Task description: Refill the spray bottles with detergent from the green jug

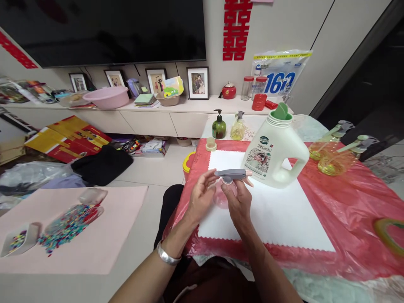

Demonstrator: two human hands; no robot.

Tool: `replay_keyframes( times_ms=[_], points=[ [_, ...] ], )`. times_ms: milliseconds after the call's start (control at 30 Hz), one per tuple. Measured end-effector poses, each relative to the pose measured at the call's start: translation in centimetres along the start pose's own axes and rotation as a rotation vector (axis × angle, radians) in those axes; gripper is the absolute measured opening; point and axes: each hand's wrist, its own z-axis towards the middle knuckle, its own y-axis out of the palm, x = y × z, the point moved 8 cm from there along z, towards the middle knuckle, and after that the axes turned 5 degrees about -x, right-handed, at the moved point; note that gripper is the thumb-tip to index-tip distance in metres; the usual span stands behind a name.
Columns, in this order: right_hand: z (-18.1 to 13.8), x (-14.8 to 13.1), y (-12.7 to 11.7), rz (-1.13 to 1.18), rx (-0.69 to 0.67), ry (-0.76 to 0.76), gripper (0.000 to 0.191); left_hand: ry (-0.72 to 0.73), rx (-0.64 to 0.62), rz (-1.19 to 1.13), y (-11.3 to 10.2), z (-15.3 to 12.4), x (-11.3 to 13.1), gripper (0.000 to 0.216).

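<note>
A spray bottle with a clear pink body [221, 198] and a grey trigger head [232, 173] is between my hands, above the white mat. My right hand [239, 204] is closed around its neck, the thumb in front just below the head. On the other side my left hand [201, 197] is closed against the bottle, its bent fingers near the left end of the grey head. Part of the bottle is hidden by the hands. Just beyond it stands a large pale jug [276, 147] with a printed label and an open green lid [281, 111].
A scalloped white mat [284, 227] lies on the red plastic table cover [356, 206]. A green pump bottle [219, 127], a small yellowish spray bottle [237, 128] and a cap [211, 144] stand behind. Two orange-tinted spray bottles [339, 158] are right, near a tape roll [389, 235].
</note>
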Motion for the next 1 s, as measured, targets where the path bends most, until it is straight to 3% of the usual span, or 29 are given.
replay_keyframes(
  times_ms=[100,200,367,500,600,733,800,867,1000],
  points=[
    [0.0,0.0,-0.1,0.011,-0.025,0.009,0.046,-0.018,-0.161,0.163,1.3,-1.1,-1.6,0.071],
    [0.2,-0.2,-0.3,0.019,-0.033,0.014,0.046,-0.040,-0.186,0.259,2.1,-1.2,-2.8,0.095],
    [0.4,-0.2,-0.4,0.032,0.016,0.030,0.051,-0.068,-0.028,0.373,2.3,-0.4,-4.6,0.091],
    [0.4,-0.4,-0.2,0.056,-0.025,0.012,0.043,-0.028,0.045,0.423,2.1,-0.6,-4.9,0.082],
    [1.2,-0.5,-0.3,0.098,-0.135,-0.012,0.041,-0.039,0.050,0.413,1.9,-0.8,-4.8,0.079],
    [2.3,-1.0,-0.1,0.168,-0.416,-0.064,0.048,-0.008,-0.032,0.321,2.1,-0.9,-4.8,0.088],
    [2.4,-1.1,-0.2,0.160,-0.454,-0.088,0.045,-0.010,-0.031,0.313,2.1,-1.0,-5.0,0.089],
    [2.2,-1.2,-0.6,0.133,-0.374,-0.111,0.044,-0.021,0.007,0.355,2.0,-1.0,-5.1,0.088],
    [0.9,-1.2,-1.3,0.094,-0.070,-0.164,0.045,-0.005,0.012,0.425,2.4,-0.9,-4.7,0.084]
  ],
)
